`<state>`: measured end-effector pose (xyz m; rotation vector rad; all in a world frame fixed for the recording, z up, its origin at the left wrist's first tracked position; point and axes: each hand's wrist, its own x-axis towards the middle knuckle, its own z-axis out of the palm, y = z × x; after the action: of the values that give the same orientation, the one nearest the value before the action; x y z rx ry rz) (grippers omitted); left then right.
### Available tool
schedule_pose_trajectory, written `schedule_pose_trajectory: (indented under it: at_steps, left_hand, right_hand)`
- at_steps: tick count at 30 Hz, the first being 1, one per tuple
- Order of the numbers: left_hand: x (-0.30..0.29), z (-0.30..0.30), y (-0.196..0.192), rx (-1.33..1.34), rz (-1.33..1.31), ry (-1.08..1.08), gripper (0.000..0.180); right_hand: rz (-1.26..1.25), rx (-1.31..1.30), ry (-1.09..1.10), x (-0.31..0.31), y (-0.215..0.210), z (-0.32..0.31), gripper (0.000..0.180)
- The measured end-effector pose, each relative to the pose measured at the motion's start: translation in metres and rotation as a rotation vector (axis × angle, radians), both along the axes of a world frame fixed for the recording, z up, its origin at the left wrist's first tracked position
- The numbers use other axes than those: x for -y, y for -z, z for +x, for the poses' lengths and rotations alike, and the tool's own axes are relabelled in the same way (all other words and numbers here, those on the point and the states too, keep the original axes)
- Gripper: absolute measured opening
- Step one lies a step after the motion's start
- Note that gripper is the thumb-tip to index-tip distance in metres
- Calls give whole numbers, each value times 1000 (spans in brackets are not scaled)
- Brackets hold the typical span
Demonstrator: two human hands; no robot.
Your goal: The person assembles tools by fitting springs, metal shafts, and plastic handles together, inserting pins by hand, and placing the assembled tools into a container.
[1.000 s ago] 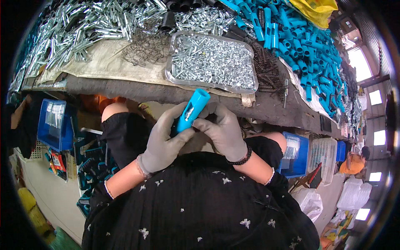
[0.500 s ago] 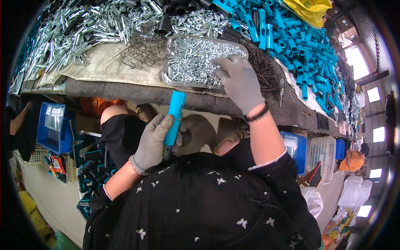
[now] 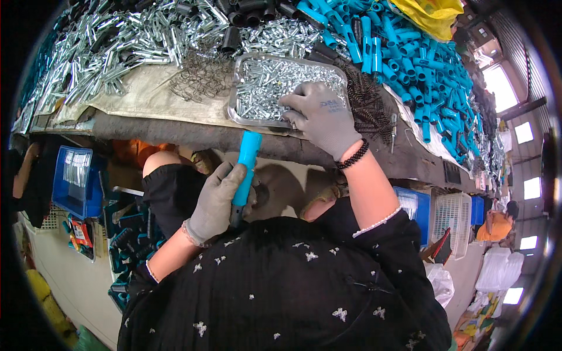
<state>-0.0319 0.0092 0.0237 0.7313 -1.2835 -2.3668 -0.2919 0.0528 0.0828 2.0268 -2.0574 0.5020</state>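
Observation:
My left hand (image 3: 218, 202), in a grey glove, is closed round a bright blue plastic tube (image 3: 249, 146) held upright in front of my lap. The tube has an open top, and a black part shows at its lower end. My right hand (image 3: 322, 114), also gloved and with a dark beaded bracelet at the wrist, reaches over the front of a clear plastic tray (image 3: 232, 111). The tray holds many small shiny metal pins (image 3: 260, 88). Thumb and forefinger are bent and apart above the pins; I see nothing between them.
Long metal pieces (image 3: 158, 41) heap at the back left, with a tangle of thin wire (image 3: 202, 76) beside the tray. Dark springs (image 3: 366, 99) and a pile of blue tubes (image 3: 418, 76) lie right. A screwdriver (image 3: 394, 126) rests near the edge. Blue crates (image 3: 76, 181) flank me.
My right hand has moved left and slightly nearer, toward the tray's front edge. The left hand still grips the blue tube and has barely moved.

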Motion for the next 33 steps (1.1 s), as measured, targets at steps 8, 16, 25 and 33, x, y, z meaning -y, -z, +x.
schedule_pose_trajectory:
  at_steps: [8,16,25,33]
  left_hand:
    - [0,4,-7,24,-14,-11,48]
    - [0,3,-6,35,-18,25,51]
    - [0,5,-8,-11,2,27,59]
    - [7,5,12,-306,320,147,64]
  right_hand:
    - [-168,310,172,7,3,-24,15]
    - [32,4,116,-4,4,-22,17]
    - [-190,748,205,-10,-8,-21,16]
    - [-13,1224,92,-52,-7,60,18]
